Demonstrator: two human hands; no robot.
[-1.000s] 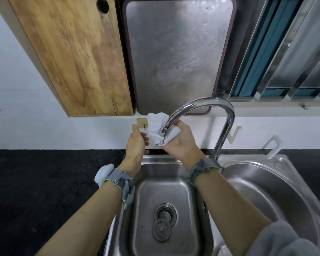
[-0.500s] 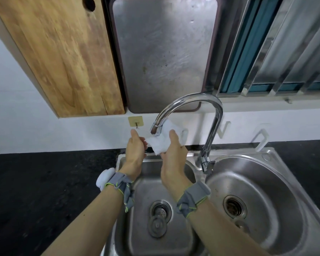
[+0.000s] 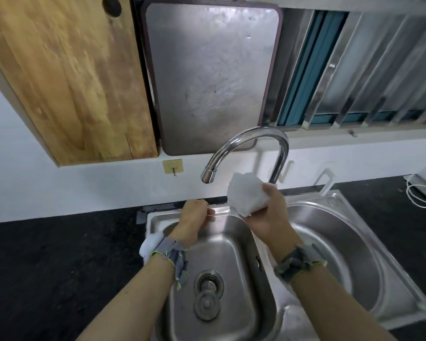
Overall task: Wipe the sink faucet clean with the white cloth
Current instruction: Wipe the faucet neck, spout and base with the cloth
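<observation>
A dark countertop (image 3: 59, 262) carries a stainless double-basin sink (image 3: 389, 291) set into it. A white cable (image 3: 421, 195) lies on the countertop at 3 o'clock from the sink, near the right frame edge.

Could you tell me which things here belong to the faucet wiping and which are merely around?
Job: faucet, white cloth, right hand holding it.
Merely around: left hand, wooden board, metal tray, drain strainer, wall hook, white cable.
</observation>
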